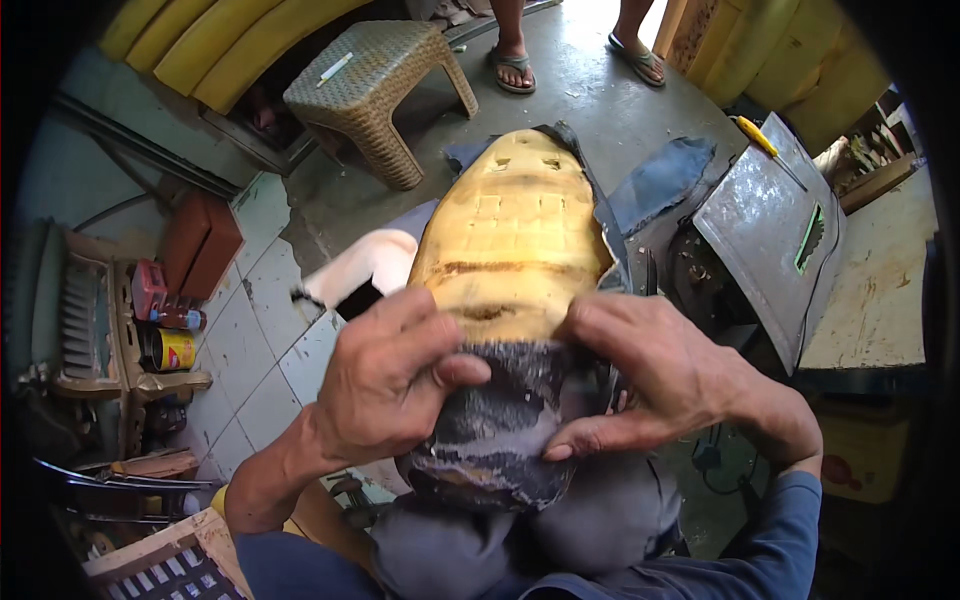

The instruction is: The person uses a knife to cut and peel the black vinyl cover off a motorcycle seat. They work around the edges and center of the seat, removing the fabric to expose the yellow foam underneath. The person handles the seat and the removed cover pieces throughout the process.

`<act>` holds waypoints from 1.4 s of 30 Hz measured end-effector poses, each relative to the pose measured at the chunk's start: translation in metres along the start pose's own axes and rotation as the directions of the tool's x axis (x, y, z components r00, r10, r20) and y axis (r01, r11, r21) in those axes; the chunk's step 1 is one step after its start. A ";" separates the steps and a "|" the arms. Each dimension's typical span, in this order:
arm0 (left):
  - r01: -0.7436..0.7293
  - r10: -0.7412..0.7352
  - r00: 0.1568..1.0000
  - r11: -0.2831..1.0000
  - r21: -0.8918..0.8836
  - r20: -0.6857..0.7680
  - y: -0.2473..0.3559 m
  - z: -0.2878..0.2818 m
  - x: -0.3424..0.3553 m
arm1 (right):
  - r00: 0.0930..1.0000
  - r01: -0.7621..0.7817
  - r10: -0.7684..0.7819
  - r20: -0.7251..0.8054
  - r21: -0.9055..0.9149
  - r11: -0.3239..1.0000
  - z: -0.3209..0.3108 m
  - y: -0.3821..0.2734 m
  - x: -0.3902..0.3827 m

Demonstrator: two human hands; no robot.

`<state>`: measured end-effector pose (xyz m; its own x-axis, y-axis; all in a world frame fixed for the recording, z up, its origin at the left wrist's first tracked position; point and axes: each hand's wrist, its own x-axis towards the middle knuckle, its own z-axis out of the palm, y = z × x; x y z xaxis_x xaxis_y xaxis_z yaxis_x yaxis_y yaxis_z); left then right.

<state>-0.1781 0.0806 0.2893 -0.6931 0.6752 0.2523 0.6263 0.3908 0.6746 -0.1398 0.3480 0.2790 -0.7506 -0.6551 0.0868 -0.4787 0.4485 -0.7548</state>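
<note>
Room over grey floor (570, 112) beyond the long yellow foam pad (515, 225), beige woven-textured stool (385, 52) blocking far left, slanted grey metal sheet (752, 225) blocking right

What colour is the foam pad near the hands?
The foam pad is yellow with brown patches; head view.

Left grip (388, 375) and right grip (655, 370) hold partly black-covered yellow foam (512, 235).

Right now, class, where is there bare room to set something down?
Bare: the woven stool top beside the white stick; gray floor between yellow foam and sandals; white tiles between the yellow can and pale curved piece. Crowded: around that can, and where the left hand and right hand meet the dark cover.
</note>
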 end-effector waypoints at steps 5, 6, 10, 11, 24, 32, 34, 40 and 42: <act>-0.010 0.011 0.998 1.000 0.018 -0.068 0.014 0.009 -0.003 | 0.998 0.056 -0.057 -0.025 -0.018 0.998 -0.004 -0.018 0.002; -0.007 0.008 0.999 1.000 0.020 -0.043 0.014 0.009 -0.003 | 0.998 0.065 -0.065 -0.021 -0.029 0.997 -0.002 -0.019 0.000; -0.007 0.008 0.978 1.000 -0.007 0.208 0.008 0.005 -0.012 | 0.963 -0.217 0.219 0.155 -0.032 0.976 -0.007 -0.031 -0.004; -0.019 0.017 0.959 1.000 0.006 0.282 0.012 -0.002 -0.010 | 0.923 -0.338 0.332 0.197 -0.001 0.941 -0.007 -0.038 -0.003; 0.106 -0.074 0.958 0.989 -0.101 0.277 0.030 0.011 -0.015 | 0.980 -0.177 0.166 0.113 0.101 0.979 0.004 -0.024 -0.022; 0.097 -0.088 0.992 0.989 -0.107 0.089 0.010 0.056 -0.020 | 0.502 -0.612 0.357 -0.788 -0.031 0.790 0.075 0.144 -0.115; 0.092 -0.084 0.989 0.993 -0.067 0.119 -0.011 0.102 -0.008 | 0.404 -0.862 0.655 -0.639 -0.026 0.506 0.146 0.220 -0.172; 0.194 -0.170 0.964 0.975 -0.105 0.205 -0.090 0.242 0.036 | 0.190 -0.901 0.821 -0.538 0.236 0.364 0.215 0.255 -0.188; 0.216 -0.185 0.969 0.956 -0.197 0.165 -0.126 0.285 0.017 | 0.062 -0.910 0.815 -0.576 0.304 0.284 0.219 0.252 -0.183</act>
<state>-0.1674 0.2210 0.0107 -0.7288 0.6848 0.0052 0.3785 0.3965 0.8364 -0.0230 0.4478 -0.0692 -0.6989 0.6755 -0.2348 0.6852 0.5384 -0.4906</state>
